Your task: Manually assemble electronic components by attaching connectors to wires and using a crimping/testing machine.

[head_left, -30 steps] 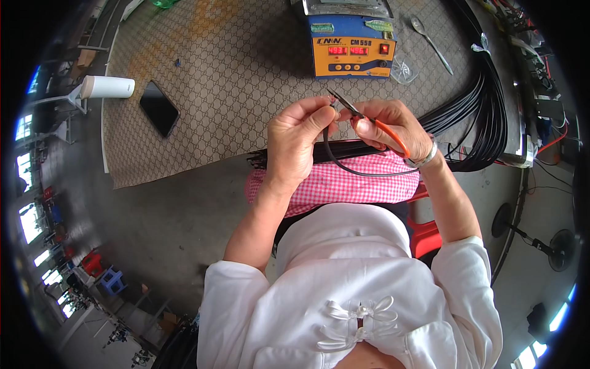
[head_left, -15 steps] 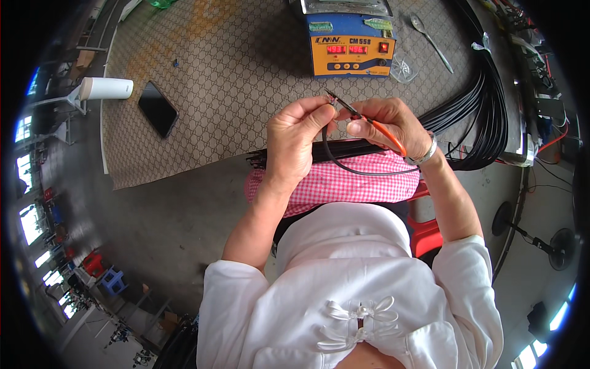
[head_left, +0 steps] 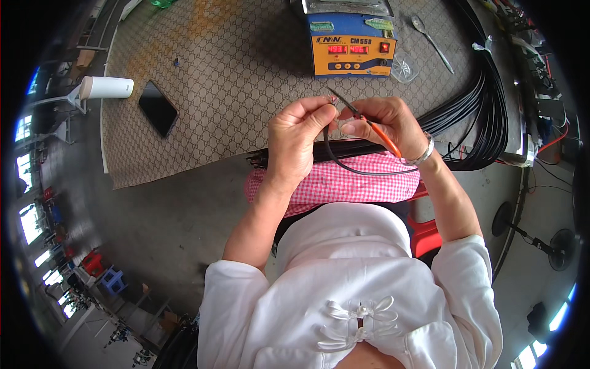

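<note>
Between the thumb and fingers of my left hand [head_left: 296,132] is the end of a black cable [head_left: 340,163], with a tiny pinkish bit of wire showing at the fingertips. From there the cable loops down and to the right over my lap. My right hand [head_left: 385,123] grips a pair of slim scissors [head_left: 387,140] with orange handles and dark blades. Their blades point up and left, their tips just above my left fingertips. Whether the blades touch the wire I cannot tell. Both hands are above the table's near edge.
A blue and yellow soldering pot [head_left: 351,55] with red displays stands beyond my hands. A thick bundle of black cables [head_left: 491,104] curves along the right side. A spoon [head_left: 432,43], a clear dish [head_left: 404,67], a phone [head_left: 158,109] and a white tumbler [head_left: 106,88] lie on the patterned tablecloth [head_left: 215,104].
The scissors have turned a little more upright, and their tips now sit slightly higher beside the cable end. My left hand has shifted a touch to the right.
</note>
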`<state>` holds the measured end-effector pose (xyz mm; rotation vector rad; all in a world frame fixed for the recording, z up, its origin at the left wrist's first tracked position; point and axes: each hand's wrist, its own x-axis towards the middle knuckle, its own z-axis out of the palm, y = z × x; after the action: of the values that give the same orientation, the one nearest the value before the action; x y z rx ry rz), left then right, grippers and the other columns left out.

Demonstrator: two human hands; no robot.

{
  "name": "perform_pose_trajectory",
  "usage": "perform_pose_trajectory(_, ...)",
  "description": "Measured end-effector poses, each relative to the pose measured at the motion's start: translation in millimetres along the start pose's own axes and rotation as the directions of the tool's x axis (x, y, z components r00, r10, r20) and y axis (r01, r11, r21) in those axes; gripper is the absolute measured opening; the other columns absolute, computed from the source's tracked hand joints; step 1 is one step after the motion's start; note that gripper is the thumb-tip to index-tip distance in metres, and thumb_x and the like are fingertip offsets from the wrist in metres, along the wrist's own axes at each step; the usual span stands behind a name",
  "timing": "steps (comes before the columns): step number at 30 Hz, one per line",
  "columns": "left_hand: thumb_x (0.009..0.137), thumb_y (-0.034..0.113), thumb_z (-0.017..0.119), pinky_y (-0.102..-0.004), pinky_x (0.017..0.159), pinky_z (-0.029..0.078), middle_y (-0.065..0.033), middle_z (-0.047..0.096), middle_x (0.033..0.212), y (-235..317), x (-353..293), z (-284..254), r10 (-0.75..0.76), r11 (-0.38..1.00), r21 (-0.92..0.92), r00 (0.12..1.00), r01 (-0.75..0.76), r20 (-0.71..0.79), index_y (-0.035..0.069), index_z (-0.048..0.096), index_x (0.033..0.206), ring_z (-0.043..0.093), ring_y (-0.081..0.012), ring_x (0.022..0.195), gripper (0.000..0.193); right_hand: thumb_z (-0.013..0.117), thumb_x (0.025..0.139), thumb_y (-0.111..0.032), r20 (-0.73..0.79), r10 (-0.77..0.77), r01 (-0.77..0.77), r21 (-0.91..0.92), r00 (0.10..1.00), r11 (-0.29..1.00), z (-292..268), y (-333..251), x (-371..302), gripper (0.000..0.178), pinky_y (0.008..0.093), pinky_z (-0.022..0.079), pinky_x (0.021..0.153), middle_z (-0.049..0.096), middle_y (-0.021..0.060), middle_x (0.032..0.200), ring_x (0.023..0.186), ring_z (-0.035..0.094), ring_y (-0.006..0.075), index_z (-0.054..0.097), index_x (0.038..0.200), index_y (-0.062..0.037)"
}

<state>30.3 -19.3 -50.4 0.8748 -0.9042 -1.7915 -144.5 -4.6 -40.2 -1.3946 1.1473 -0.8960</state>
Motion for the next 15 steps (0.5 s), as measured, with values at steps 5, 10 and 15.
perform_pose_trajectory(5,0.08,0.006,0.061,-0.019,0.063,0.041,-0.0041,0.06,0.081,1.6,-0.4,3.8,0.031,1.0,0.001,0.998,-0.031,-0.061,0.001,0.06,0.093,0.054,-0.0081,0.07,0.015,0.068,0.07,-0.018,-0.03,-0.307,0.225,-0.614,0.951,0.756,-9.1,21.6,14.1,0.022,0.032,0.045,0.052,0.056,0.0093,0.064,0.053,0.053,0.0293,0.06,0.081,-0.0012)
perform_pose_trajectory(10,0.079,0.006,0.063,-0.0181,0.063,0.039,-0.0018,0.06,0.08,3.6,-1.5,1.7,0.012,0.997,-0.075,0.998,-0.017,-0.066,0.003,0.061,0.092,0.049,-0.0063,0.069,0.013,0.067,0.071,-0.017,0.061,-0.485,0.273,-0.884,0.872,0.38,-9.0,35.6,21.4,0.024,0.0327,0.048,0.06,0.06,0.0114,0.073,0.064,0.059,0.0272,0.058,0.088,-0.0018)
perform_pose_trajectory(15,0.078,0.002,0.062,-0.02,0.074,0.045,-0.0043,0.061,0.086,-0.2,-1.4,-4.0,0.02,0.987,-0.156,0.997,-0.032,-0.078,0.001,0.06,0.091,0.055,-0.0078,0.078,0.014,0.065,0.077,-0.014,0.077,-0.021,0.028,-0.082,0.997,0.996,2.7,2.0,6.6,0.024,0.0266,0.048,0.065,0.062,0.0091,0.083,0.075,0.06,0.0148,0.054,0.093,0.0)
